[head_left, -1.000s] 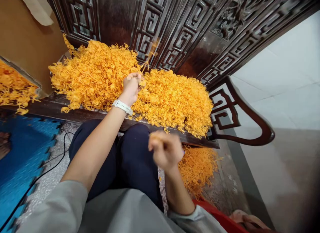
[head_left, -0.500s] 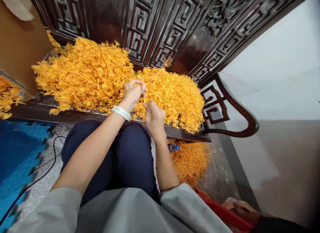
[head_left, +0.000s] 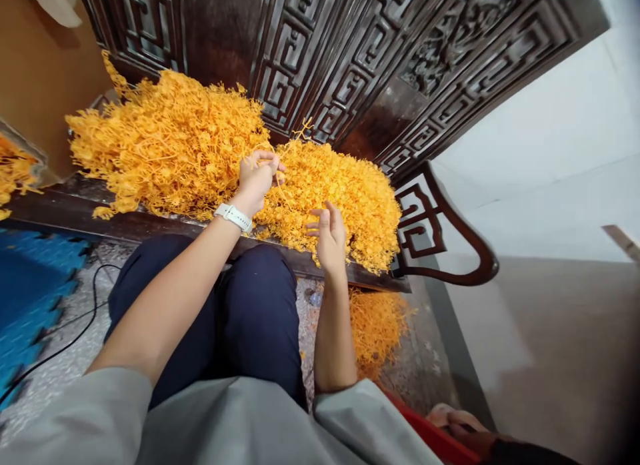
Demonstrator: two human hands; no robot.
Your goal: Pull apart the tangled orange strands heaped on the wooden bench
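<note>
Pinching an orange strand (head_left: 279,180), the left hand (head_left: 257,178) has its fingertips clamped together on it, right at the gap between two frizzy orange heaps! One heap (head_left: 170,145) spreads at ten o'clock from that hand, the other mound (head_left: 367,202) at four, both up on the dark bench (head_left: 55,212). And look at the right hand (head_left: 331,242), fingers apart, just in front of that mound! At five o'clock from it, below the bench, sits an orange pile (head_left: 377,328).
</note>
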